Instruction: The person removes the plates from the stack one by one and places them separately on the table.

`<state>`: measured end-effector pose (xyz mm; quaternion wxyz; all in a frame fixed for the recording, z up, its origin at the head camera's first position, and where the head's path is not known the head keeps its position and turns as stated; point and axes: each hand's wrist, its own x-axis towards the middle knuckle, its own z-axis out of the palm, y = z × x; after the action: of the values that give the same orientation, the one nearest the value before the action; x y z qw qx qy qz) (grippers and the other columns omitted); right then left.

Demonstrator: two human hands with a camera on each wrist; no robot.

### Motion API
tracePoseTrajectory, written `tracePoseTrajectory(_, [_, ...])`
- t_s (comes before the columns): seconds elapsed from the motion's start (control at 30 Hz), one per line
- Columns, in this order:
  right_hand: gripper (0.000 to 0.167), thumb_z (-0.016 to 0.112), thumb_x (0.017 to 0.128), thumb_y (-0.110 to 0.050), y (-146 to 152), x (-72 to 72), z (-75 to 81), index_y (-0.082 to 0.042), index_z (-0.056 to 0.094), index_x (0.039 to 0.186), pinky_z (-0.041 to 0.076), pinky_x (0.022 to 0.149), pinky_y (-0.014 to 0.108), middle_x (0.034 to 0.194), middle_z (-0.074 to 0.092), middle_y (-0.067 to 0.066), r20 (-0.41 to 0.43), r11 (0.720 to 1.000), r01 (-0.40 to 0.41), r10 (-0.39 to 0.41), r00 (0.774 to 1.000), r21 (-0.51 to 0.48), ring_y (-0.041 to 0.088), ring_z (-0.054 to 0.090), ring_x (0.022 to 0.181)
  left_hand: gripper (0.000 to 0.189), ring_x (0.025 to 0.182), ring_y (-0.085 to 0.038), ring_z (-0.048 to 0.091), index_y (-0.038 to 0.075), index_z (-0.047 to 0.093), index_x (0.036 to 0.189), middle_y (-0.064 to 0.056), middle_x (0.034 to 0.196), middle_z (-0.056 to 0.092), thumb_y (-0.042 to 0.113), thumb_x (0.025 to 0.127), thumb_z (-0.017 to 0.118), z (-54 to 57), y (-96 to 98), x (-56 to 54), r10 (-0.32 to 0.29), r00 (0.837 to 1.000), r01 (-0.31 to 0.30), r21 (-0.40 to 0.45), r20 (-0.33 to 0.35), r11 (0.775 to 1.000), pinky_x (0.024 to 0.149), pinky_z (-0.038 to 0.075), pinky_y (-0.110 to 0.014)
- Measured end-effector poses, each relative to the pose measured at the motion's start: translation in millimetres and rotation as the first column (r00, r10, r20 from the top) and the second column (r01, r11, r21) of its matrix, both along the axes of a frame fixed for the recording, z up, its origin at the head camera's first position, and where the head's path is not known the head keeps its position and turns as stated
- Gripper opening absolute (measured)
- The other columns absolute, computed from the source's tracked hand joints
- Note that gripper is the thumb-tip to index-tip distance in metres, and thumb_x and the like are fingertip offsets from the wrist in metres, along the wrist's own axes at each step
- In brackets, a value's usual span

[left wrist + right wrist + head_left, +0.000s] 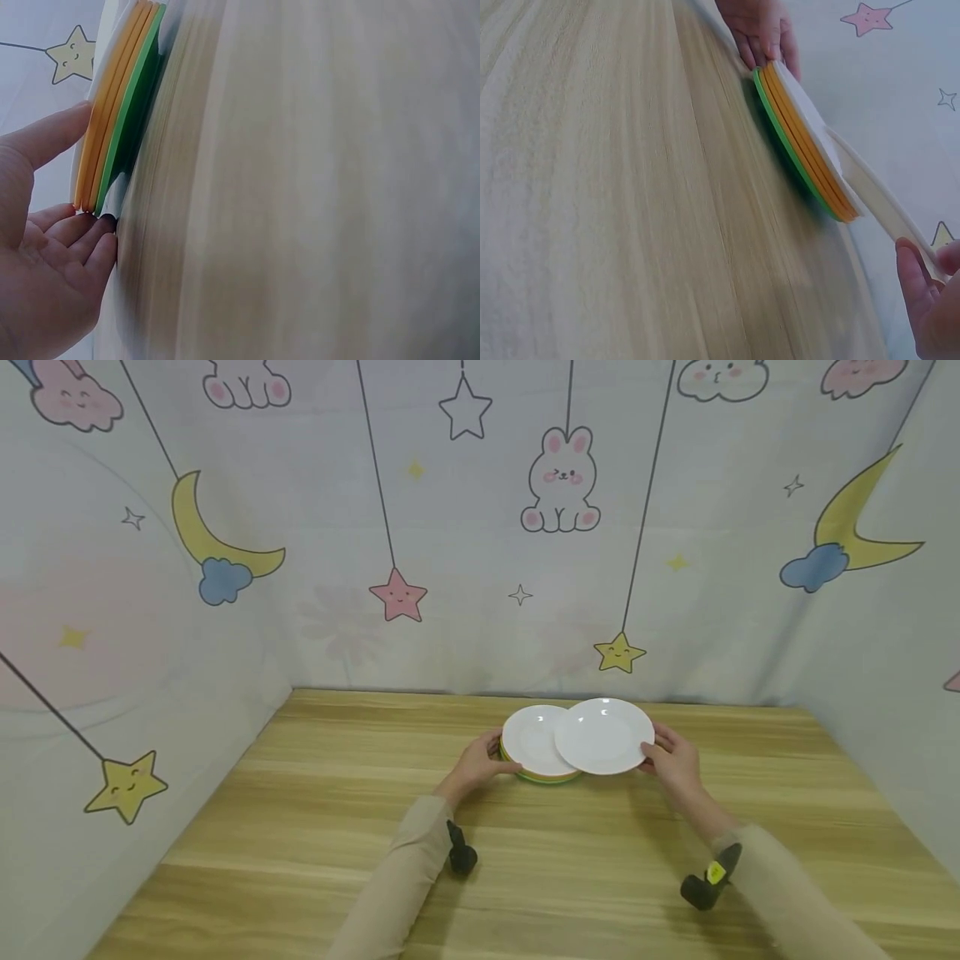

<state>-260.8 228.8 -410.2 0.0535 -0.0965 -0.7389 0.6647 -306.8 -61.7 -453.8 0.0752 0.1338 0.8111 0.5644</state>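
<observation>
Cartoon-printed fabric rises behind the tabletop, beyond both our hands. From the head view, our right hand grips a white plate by its right rim; the plate overlaps a plate stack, which our left hand holds at its left edge. We have the tabletop's back edge close past the hands; more room for moving lies nearer than them and to either side.

At the left wrist, our thumb rests at the rims above the orange plates, with a green plate beneath; whether our fingers bear weight, we cannot tell. Too loose a hold might let the layers slip sideways.

In the right wrist view, our right hand pinches the white plate from one side only, so it could dip; if its far rim dragged, it might shove the stack towards our left hand.
</observation>
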Motion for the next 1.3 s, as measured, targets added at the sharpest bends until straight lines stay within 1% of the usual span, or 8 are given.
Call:
tracePoseTrajectory(0.17, [0.053,0.042,0.091,0.004,7.7,3.4,0.3,0.008,0.021,0.140,0.054,0.063,0.016,0.136,0.033,0.031,-0.013,0.997,0.025,-0.026,1.000,-0.072,-0.004,0.057,0.065,0.075,0.126,-0.031,0.039,-0.004,0.035,0.136,-0.019,0.138,0.038,0.010,0.074,0.075,-0.6,0.1,0.3,0.005,1.000,-0.005,0.005,0.006,1.000,0.106,0.032,-0.036])
tracePoseTrajectory(0.37, [0.053,0.043,0.091,0.004,15.6,6.0,-0.4,0.005,0.023,0.140,0.054,0.062,0.016,0.137,0.034,0.028,-0.006,0.990,0.087,-0.088,0.996,-0.113,-0.004,0.058,0.063,0.076,0.127,-0.032,0.037,-0.005,0.033,0.137,-0.021,0.139,0.037,0.010,0.074,0.074,-2.3,0.5,-0.1,0.006,1.000,-0.006,0.018,0.009,1.000,0.106,0.032,-0.038])
tracePoseTrajectory(0.6, [0.055,0.044,0.091,0.002,23.3,11.4,-1.8,0.003,0.022,0.141,0.054,0.061,0.016,0.139,0.033,0.025,0.046,0.985,0.130,-0.126,0.991,-0.111,-0.004,0.057,0.061,0.076,0.125,-0.031,0.039,-0.005,0.034,0.136,-0.020,0.138,0.039,0.011,0.074,0.075,-1.5,0.6,0.8,0.012,1.000,-0.012,0.013,0.009,1.000,0.105,0.033,-0.036])
tracePoseTrajectory(0.77, [0.055,0.043,0.092,-0.001,30.7,16.3,-5.7,0.003,0.021,0.142,0.053,0.062,0.015,0.140,0.031,0.025,0.078,0.984,0.133,-0.124,0.989,-0.119,-0.004,0.057,0.062,0.077,0.127,-0.031,0.037,-0.003,0.033,0.137,-0.020,0.139,0.037,0.013,0.075,0.075,0.5,-0.6,2.4,0.000,1.000,0.000,-0.001,0.012,1.000,0.106,0.032,-0.037])
tracePoseTrajectory(0.9, [0.056,0.043,0.093,-0.002,35.6,21.5,-7.8,0.003,0.018,0.143,0.053,0.064,0.015,0.142,0.028,0.024,0.083,0.978,0.138,-0.127,0.988,-0.154,-0.004,0.057,0.064,0.077,0.127,-0.030,0.037,-0.001,0.033,0.138,-0.018,0.140,0.037,0.015,0.075,0.074,1.1,-1.1,3.2,0.002,1.000,-0.001,-0.017,0.026,1.000,0.106,0.032,-0.036])
tracePoseTrajectory(1.07, [0.058,0.042,0.094,-0.005,40.2,26.6,-8.1,0.000,0.013,0.144,0.053,0.068,0.015,0.145,0.024,0.021,0.101,0.969,0.173,-0.157,0.982,-0.178,-0.005,0.057,0.066,0.077,0.127,-0.029,0.038,0.000,0.033,0.138,-0.017,0.140,0.038,0.015,0.075,0.075,1.3,-0.4,3.7,0.007,0.999,-0.007,-0.020,0.033,1.000,0.106,0.032,-0.035])
tracePoseTrajectory(1.2, [0.058,0.043,0.094,-0.007,44.0,26.5,-11.6,-0.002,0.014,0.144,0.052,0.067,0.014,0.145,0.024,0.019,0.114,0.963,0.203,-0.185,0.976,-0.178,-0.006,0.056,0.066,0.077,0.127,-0.029,0.038,0.000,0.033,0.138,-0.017,0.140,0.038,0.016,0.075,0.075,1.3,0.0,3.5,0.013,0.999,-0.012,-0.033,0.029,0.999,0.106,0.032,-0.035])
tracePoseTrajectory(1.3, [0.059,0.045,0.093,-0.006,46.8,25.0,-16.8,0.001,0.015,0.143,0.053,0.066,0.014,0.144,0.025,0.021,0.104,0.960,0.212,-0.196,0.975,-0.180,-0.005,0.057,0.066,0.076,0.126,-0.030,0.038,0.000,0.033,0.138,-0.017,0.139,0.038,0.016,0.075,0.075,1.5,-0.3,3.8,0.015,1.000,-0.014,-0.037,0.024,0.999,0.105,0.033,-0.035])
